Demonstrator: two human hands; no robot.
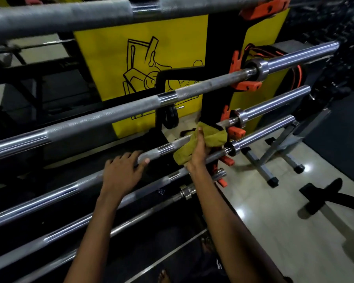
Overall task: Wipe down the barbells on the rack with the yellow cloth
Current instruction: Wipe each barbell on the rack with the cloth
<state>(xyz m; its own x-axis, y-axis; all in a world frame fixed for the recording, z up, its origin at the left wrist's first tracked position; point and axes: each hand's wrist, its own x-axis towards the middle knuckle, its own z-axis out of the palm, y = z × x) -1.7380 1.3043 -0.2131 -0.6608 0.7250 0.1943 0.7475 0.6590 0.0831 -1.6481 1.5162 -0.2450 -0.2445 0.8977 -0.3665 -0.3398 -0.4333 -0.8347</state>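
Forearms (pixel 94 231) from the bottom edge reach one barbell (pixel 166 149).
Left hand (pixel 121 173) fingers curl over it; right hand (pixel 198 153) fingers clutch the yellow cloth (pixel 213 137) around it.

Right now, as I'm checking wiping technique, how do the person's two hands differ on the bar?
The left hand holds the barbell bare; the right hand grips the yellow cloth wrapped over it. The left hand sits on the knurled stretch, further from the orange hook; the right hand is close beside it. Both are on the same barbell.
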